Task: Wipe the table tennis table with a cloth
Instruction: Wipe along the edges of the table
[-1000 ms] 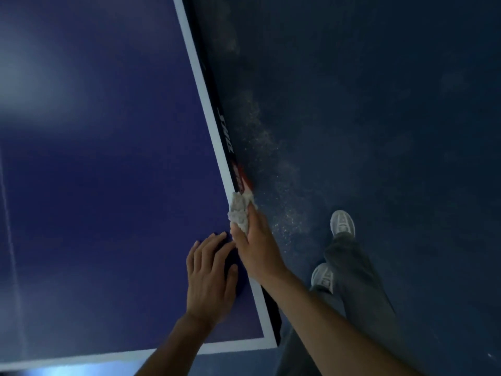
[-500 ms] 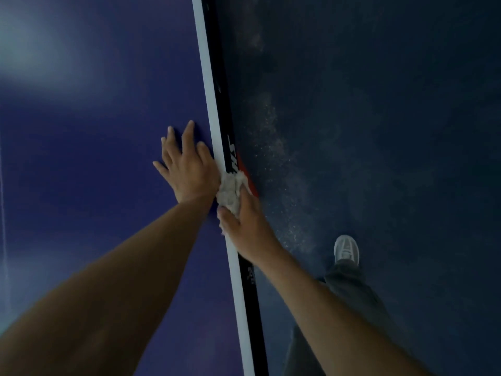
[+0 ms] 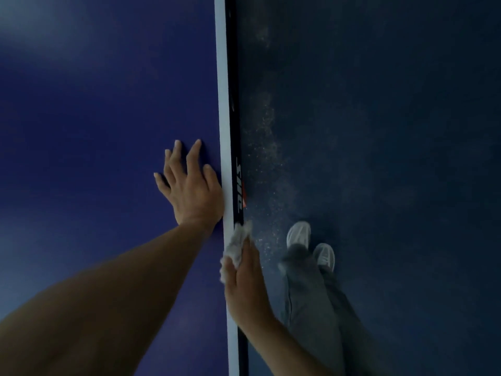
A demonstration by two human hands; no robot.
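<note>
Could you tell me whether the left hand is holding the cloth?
No, the left hand lies flat on the table top; the right hand grips the cloth.

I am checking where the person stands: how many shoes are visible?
2. One white shoe is on the dark floor right of the table edge; the other shoe is close beside it, slightly farther right. Grey trouser legs partly cover both.

Left hand flat, right hand gripping the cloth

The left hand [image 3: 189, 191] lies palm down on the desk [image 3: 108, 118], fingers straight and spread toward 12 o'clock, its bare forearm reaching in from 8 o'clock. The right hand [image 3: 244, 283], at 5 o'clock of the left, grips a crumpled cloth [image 3: 237, 246] against the desk's edge; its forearm comes in from 5 o'clock.
</note>
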